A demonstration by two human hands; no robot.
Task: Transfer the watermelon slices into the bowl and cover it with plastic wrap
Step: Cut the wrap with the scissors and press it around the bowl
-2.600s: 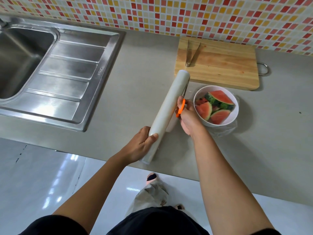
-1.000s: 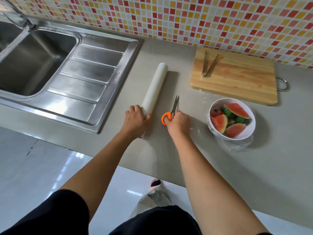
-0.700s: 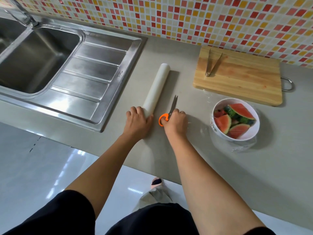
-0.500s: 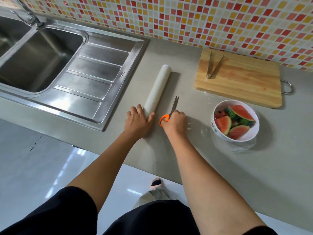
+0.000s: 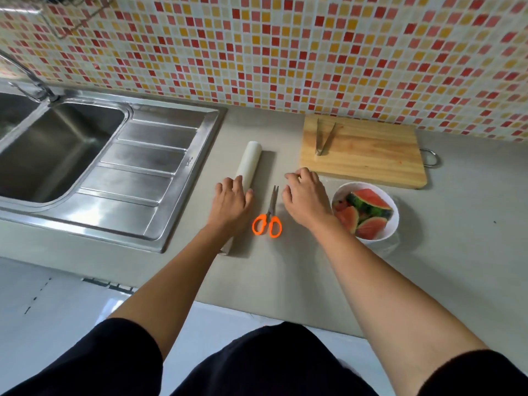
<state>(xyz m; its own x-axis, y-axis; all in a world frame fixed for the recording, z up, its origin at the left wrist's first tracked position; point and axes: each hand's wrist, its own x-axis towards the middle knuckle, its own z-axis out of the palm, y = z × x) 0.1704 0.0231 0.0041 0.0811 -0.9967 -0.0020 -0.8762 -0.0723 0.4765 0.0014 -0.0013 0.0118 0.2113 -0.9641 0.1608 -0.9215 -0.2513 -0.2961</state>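
A white bowl (image 5: 393,221) on the grey counter holds several watermelon slices (image 5: 368,205), with clear film over and around it. The white roll of plastic wrap (image 5: 251,162) lies on the counter, pointing away from me. My left hand (image 5: 231,202) rests flat on its near part, fingers spread rather than gripping. Orange-handled scissors (image 5: 268,218) lie shut between my hands. My right hand (image 5: 307,200) hovers just right of the scissors and left of the bowl, fingers loosely curled, holding nothing.
A wooden cutting board (image 5: 368,155) with metal tongs (image 5: 324,138) lies behind the bowl against the tiled wall. A steel sink (image 5: 171,172) with drainboard and tap fills the left. The counter's front edge runs close to my body.
My right hand has let go of the scissors, which now lie on the counter, and moved right toward the bowl. My left hand stays on the roll. The camera has tilted up.
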